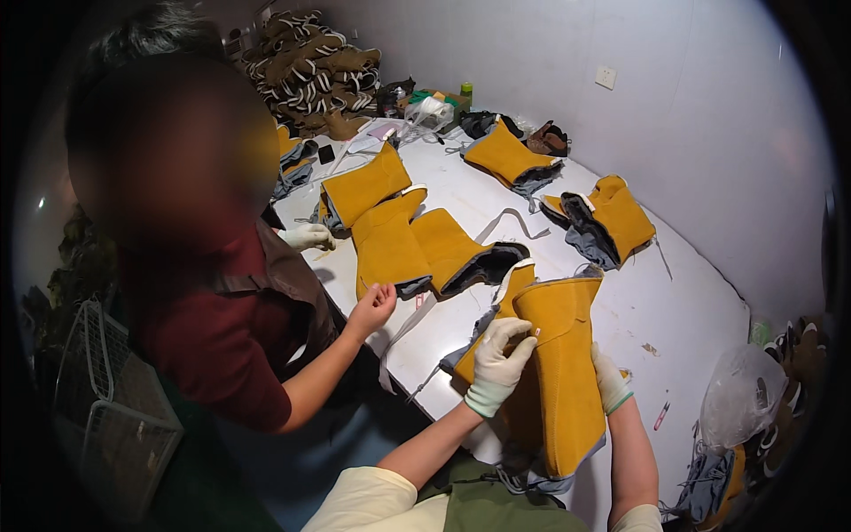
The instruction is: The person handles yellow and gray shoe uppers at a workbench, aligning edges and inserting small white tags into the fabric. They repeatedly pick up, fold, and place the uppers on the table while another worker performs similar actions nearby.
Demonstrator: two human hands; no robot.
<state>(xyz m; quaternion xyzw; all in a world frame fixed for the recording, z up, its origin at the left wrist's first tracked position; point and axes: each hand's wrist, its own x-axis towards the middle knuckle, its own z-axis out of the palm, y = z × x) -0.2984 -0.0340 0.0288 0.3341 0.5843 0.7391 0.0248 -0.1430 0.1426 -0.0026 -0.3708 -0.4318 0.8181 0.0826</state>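
A mustard-yellow suede boot upper (563, 390) stands tilted in front of me, with grey fabric and loose threads at its lower end. My gloved right hand (610, 379) grips its right side, the fingers partly hidden behind it. At its left face, my gloved left hand (499, 362) is closed, thumb and forefinger pinched near a tiny pale-and-red bit that I cannot make out. Behind that hand, another yellow piece with grey lining is partly covered. Red-handled thread snips (661, 416) lie on the white table (700, 310) beside my right forearm.
At my left a co-worker in a dark red sleeve (253, 386) reaches over more boot uppers (394, 248). Further uppers (510, 155) lie along the wall side. A brown pile (310, 71) rises at the back. A clear plastic bag (743, 395) sits at the right edge.
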